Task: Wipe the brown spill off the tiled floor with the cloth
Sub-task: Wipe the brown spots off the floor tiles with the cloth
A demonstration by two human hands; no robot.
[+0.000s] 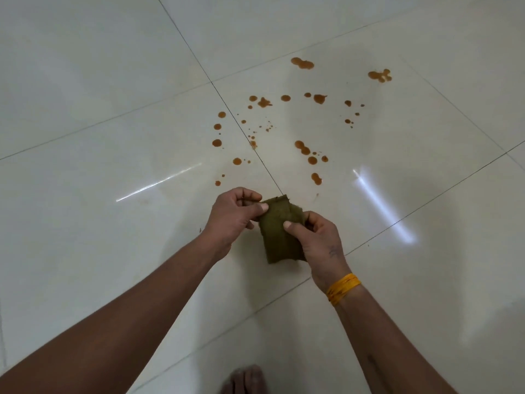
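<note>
A small olive-green cloth (279, 237) hangs in the air between my hands, above the floor. My left hand (233, 216) pinches its upper left edge between thumb and fingers. My right hand (315, 240) grips its right side, thumb pressed on the front. The brown spill (305, 150) is a scatter of several drops and small blotches on the white tiled floor (113, 166), just beyond the cloth. Larger blotches (302, 63) lie at the far side. The cloth does not touch the spill.
Dark grout lines cross the glossy tiles, and bright light streaks (383, 206) reflect on them. A bare foot (247, 379) shows at the bottom edge. An orange thread band (342, 288) circles my right wrist.
</note>
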